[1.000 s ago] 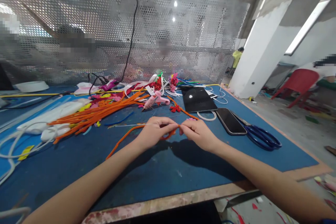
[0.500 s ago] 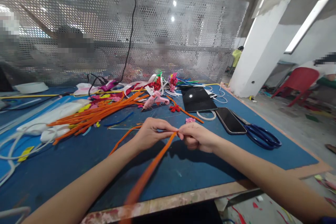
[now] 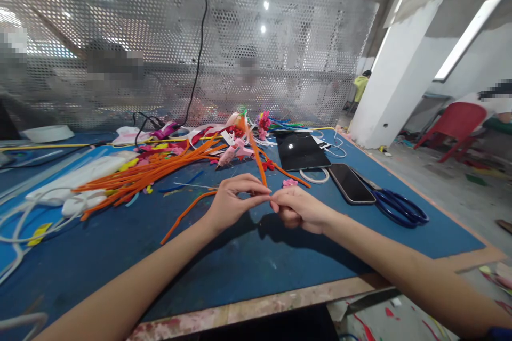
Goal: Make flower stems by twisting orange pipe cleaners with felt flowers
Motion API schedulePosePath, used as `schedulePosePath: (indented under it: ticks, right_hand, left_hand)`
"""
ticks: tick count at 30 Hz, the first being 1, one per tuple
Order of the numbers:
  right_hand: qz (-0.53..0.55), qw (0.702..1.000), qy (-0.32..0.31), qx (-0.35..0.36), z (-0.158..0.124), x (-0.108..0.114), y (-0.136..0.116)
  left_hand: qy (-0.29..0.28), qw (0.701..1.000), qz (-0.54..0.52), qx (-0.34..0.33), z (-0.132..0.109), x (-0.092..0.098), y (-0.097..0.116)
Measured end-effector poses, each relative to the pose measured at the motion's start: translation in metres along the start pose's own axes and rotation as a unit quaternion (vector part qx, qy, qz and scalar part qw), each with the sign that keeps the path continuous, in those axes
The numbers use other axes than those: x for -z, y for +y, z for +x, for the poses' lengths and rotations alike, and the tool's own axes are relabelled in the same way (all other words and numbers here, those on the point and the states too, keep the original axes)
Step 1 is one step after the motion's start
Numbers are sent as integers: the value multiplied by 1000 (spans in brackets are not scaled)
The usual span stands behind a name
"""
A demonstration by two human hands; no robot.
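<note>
Both hands meet above the counter point(image 3: 280, 269), left of the phone point(image 3: 352, 184); the left hand point(image 3: 236, 200) pinches an orange strip point(image 3: 257, 157) at its fingertips, the strip slanting up and away from the person, its upper end blurred, well left of the phone; the right hand point(image 3: 302, 210), nearer the phone, has thumb and forefinger pressed together right beside the left fingertips, and whatever sits between them is hidden; a thin pale wire point(image 3: 194, 186) reaches out past the left hand on the side away from the phone; a pink flower piece point(image 3: 290, 183) lies left of the phone, just beyond the right hand; blue-handled scissors point(image 3: 402, 209) lie just right of the phone; a bundle of orange strips point(image 3: 152, 170) rests well to its left.
</note>
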State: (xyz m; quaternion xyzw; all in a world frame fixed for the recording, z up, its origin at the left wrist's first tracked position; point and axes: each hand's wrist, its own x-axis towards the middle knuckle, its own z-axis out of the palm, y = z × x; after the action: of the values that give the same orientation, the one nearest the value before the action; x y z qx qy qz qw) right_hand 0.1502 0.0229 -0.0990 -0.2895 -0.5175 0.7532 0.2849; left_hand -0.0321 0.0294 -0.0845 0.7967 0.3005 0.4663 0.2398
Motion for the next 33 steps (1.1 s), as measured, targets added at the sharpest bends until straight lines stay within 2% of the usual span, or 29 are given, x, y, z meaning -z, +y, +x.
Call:
schedulePosePath:
  ticks: [8,13,17,27,30,33]
  right_hand:
    - [-49,998,37,33,1,2,-4]
    - [-47,998,45,23,2,3,-5]
    - [-24,998,45,26,2,7,-4]
    - [9,1000,-4,-7,1,2,-2]
    - [-3,1000,8,-6,1,2,-3]
    - [-28,999,17,-3,3,2,-1]
  left_hand:
    - [-60,996,70,21,6,5,2]
    - [-107,990,70,55,7,7,5]
    - [-127,990,59,23,7,10,4]
    - [-85,992,22,-93,2,8,-8]
    - [-65,994,-3,-86,2,8,-7]
    - [-43,998,-28,-45,2,6,-5]
